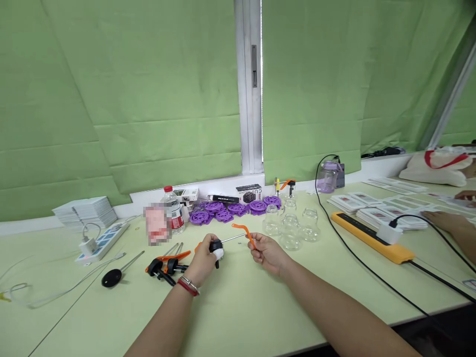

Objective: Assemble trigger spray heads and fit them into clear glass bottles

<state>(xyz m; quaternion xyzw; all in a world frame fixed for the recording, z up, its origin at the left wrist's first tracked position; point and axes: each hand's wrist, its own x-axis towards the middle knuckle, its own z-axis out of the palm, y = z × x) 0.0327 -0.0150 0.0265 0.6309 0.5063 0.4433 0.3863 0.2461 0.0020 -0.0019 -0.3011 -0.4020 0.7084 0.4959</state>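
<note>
My left hand (203, 260) is closed round a black sprayer-like head (215, 245) with a thin metal rod (234, 237) pointing right. A white wrap or piece (218, 254) shows at its fingertips. Between its fingertips, my right hand (266, 250) pinches a curved orange lever (247, 234) near the rod's end; whether they touch I cannot tell. Left of my left hand lie similar black heads (156, 268) with orange levers (178, 256) and metal rods. Farther left rests a black round-ended piece (111, 278) on a metal rod.
Clear bulb-shaped bottles (290, 235) stand beyond my right hand, beside purple wheel-like parts (223, 213). A water bottle (174, 213) stands back left. An orange power strip (372, 238) and black cable (357, 253) lie right, near another person's arm (451, 225). A white power strip (107, 243) lies left.
</note>
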